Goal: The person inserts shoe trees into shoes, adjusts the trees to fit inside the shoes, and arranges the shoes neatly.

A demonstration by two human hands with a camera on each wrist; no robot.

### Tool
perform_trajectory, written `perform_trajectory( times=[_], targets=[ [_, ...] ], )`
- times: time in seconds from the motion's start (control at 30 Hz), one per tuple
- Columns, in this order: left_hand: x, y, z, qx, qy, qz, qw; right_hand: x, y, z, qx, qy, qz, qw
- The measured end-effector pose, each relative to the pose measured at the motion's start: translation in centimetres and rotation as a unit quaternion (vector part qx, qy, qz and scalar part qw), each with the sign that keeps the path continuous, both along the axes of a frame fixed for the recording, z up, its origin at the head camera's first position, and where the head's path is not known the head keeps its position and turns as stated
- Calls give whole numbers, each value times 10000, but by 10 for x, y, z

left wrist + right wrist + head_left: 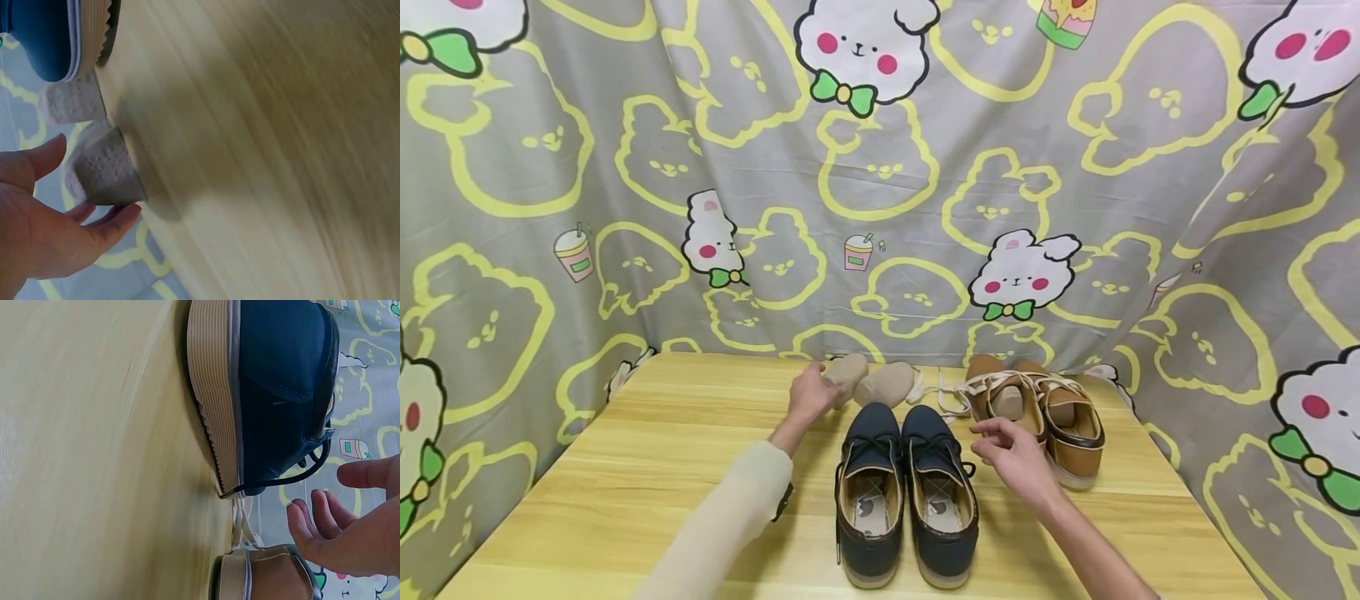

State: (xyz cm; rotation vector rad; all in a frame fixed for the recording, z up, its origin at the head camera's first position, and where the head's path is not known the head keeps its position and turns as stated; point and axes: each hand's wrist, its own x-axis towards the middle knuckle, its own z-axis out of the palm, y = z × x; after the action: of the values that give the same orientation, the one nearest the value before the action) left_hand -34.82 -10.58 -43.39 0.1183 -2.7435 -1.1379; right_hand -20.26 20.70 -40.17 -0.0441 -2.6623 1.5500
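My left hand [812, 393] reaches round the left of two beige moulded shoe inserts [847, 372] at the table's back edge. In the left wrist view its fingertips are right at the side of this pitted insert [106, 169], and the thumb stands a little apart from it. The second insert [886, 383] lies just to the right. My right hand [1011, 454] hovers between the navy shoes and the brown shoes, fingers loosely bent, holding nothing. The navy left shoe [870, 537] and navy right shoe [942, 537] stand side by side, toes away from me, with dark laces.
Two brown shoes [1075, 454] with loose white laces [951, 392] stand at the back right, beige inserts inside them. The wooden table [647, 467] carries everything. A grey curtain [880, 183] with rabbit prints hangs behind and along both sides.
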Motion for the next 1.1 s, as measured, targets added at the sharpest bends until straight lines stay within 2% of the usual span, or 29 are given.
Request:
perform_trajectory(
  times=[0.23, 0.43, 0.8, 1.1],
  targets=[
    [-2, 3, -10, 1, 233, 20, 9997, -4, 0, -4, -241, -25, 16, 9997],
    [-3, 2, -14, 119, 148, 184, 9997, -6, -1, -6, -408, -43, 27, 9992],
    [-1, -4, -14, 116, 313, 394, 9987, -10, 0, -9, -529, -20, -22, 9986],
    [1, -10, -7, 148, 509, 344, 9980, -11, -1, -10, -569, -33, -38, 9984]
  ],
)
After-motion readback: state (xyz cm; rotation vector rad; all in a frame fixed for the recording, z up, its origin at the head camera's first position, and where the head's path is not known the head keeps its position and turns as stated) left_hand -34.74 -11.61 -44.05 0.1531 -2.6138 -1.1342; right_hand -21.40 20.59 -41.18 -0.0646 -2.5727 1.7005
